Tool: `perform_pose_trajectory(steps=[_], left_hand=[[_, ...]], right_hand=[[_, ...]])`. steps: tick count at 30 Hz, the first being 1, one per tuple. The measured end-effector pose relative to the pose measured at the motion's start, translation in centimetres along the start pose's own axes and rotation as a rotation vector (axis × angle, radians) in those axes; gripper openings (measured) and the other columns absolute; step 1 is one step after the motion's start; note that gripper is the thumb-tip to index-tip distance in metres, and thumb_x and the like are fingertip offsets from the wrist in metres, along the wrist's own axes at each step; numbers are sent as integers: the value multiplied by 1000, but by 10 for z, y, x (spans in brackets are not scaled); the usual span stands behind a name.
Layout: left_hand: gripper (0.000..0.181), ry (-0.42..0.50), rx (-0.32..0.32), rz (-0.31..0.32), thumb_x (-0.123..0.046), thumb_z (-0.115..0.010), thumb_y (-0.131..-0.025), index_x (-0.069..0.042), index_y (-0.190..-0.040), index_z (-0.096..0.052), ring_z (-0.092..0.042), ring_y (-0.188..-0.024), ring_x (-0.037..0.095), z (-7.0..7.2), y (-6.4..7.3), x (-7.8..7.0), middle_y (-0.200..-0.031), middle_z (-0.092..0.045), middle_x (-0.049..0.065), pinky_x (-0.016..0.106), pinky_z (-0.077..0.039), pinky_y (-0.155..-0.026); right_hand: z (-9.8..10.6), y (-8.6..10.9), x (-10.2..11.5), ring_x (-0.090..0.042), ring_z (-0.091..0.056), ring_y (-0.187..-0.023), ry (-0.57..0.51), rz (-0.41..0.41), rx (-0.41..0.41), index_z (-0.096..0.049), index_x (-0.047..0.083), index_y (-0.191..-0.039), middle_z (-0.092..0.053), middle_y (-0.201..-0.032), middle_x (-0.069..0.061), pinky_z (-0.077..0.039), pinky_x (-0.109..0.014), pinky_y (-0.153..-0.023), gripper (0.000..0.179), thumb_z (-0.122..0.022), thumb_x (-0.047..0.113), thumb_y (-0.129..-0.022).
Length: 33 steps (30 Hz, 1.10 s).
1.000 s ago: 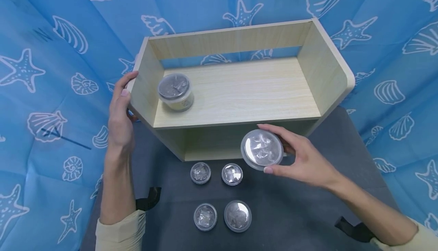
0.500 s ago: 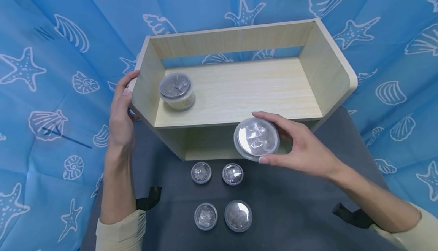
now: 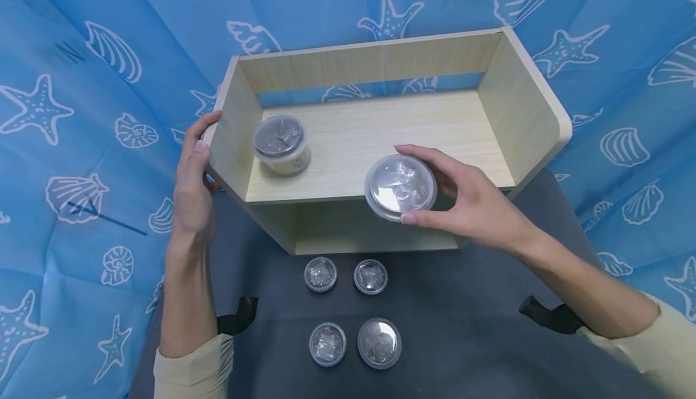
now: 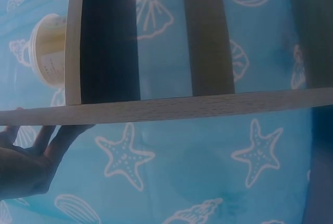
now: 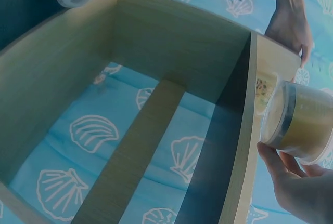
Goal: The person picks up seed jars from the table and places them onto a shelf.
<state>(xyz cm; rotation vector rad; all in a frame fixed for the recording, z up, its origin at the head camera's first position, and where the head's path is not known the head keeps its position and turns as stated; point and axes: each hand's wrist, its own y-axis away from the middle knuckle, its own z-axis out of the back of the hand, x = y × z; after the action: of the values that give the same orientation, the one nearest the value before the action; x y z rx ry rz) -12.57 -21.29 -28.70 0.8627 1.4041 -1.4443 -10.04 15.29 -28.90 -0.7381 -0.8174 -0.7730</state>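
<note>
My right hand (image 3: 467,199) holds a round plastic tub with a clear lid (image 3: 401,185), thumb on its near side and fingers round the far side. The tub is held up over the front edge of the top board of a pale wooden two-level shelf (image 3: 380,139). In the right wrist view, the tub (image 5: 304,122) shows yellowish contents. At the shelf's left side panel, my left hand (image 3: 193,187) grips the front edge, some fingers hidden behind it. Another lidded tub (image 3: 281,145) stands on the top board's left end, close to that panel.
In front of the shelf, several smaller lidded tubs stand on the dark tabletop (image 3: 446,332), including a back left one (image 3: 320,274) and a larger front right one (image 3: 379,343). A blue shell-patterned curtain (image 3: 326,0) hangs behind and beside the shelf.
My right hand has raised the tub and carried it slightly left, from before the shelf's lower opening to the top board's front edge. My left hand has stayed on the side panel.
</note>
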Motion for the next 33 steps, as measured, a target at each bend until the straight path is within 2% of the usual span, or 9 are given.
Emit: perform_pose_trajectory(steps=[10,16,21,33], left_hand=[[47,-4,1,5,-31,-30,-103,-23,-146,-47,-43,-107,28,-1,0,1,-138,-41,8,45,-30,-73],[48,18,-2,4,-30,-29,-102,-23,-145,-48,-43,-106,28,0,0,1,-137,-42,7,48,-31,-75],[48,3,-3,12,-30,-29,-102,-23,-146,-48,-44,-104,27,0,0,0,-138,-41,7,46,-32,-74],[48,-12,-14,21,-31,-29,-102,-24,-145,-48,-44,-103,27,-1,0,1,-138,-41,7,45,-31,-73]], right_hand=[[3,-22,0,-25,-53,-128,-19,-31,-37,-40,14,-152,-47,-145,-8,-42,-32,-106,80,-80,9,-83],[4,-38,-3,-24,-52,-130,-58,-42,-58,-43,13,-150,-48,-145,-8,-41,-30,-106,77,-80,8,-83],[6,-50,-7,-22,-54,-126,-65,-56,-77,-43,12,-150,-50,-142,-6,-42,-30,-105,78,-81,9,-83],[4,-72,-15,-20,-57,-119,-113,-95,-130,-46,11,-148,-54,-135,-6,-43,-36,-105,75,-81,12,-82]])
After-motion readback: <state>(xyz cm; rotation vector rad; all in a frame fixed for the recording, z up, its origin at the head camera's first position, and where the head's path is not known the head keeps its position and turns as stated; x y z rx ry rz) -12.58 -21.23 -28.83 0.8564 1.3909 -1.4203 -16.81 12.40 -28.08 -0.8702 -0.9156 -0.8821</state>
